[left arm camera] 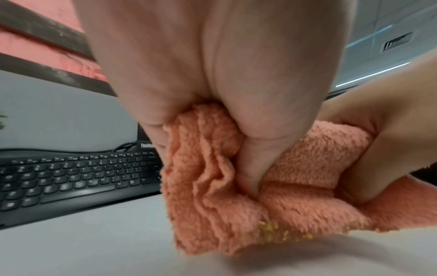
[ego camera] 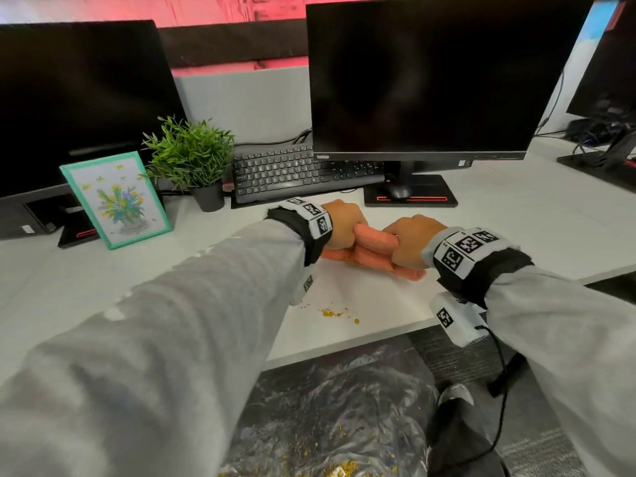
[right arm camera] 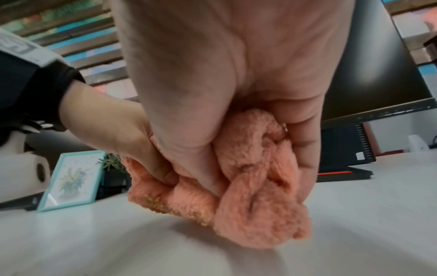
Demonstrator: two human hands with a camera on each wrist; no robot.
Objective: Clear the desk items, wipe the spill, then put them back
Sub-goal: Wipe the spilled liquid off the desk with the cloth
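A fluffy orange cloth (ego camera: 375, 251) is bunched just above the white desk (ego camera: 516, 215), held between both hands. My left hand (ego camera: 344, 223) grips its left end and my right hand (ego camera: 409, 241) grips its right end. Both wrist views show fingers curled round the cloth (left arm camera: 295, 177) (right arm camera: 255, 186), with yellow crumbs stuck to its lower edge. Yellow crumbs of the spill (ego camera: 332, 313) lie on the desk near the front edge, below the hands. A teal-framed flower picture (ego camera: 115, 197) and a small potted plant (ego camera: 192, 156) stand at the left.
A black keyboard (ego camera: 292, 172), a mouse (ego camera: 397, 191) and two dark monitors (ego camera: 423, 77) stand at the back. Below the desk's front edge a clear plastic bag (ego camera: 330, 414) holds more yellow crumbs. A cable hangs from my right wrist.
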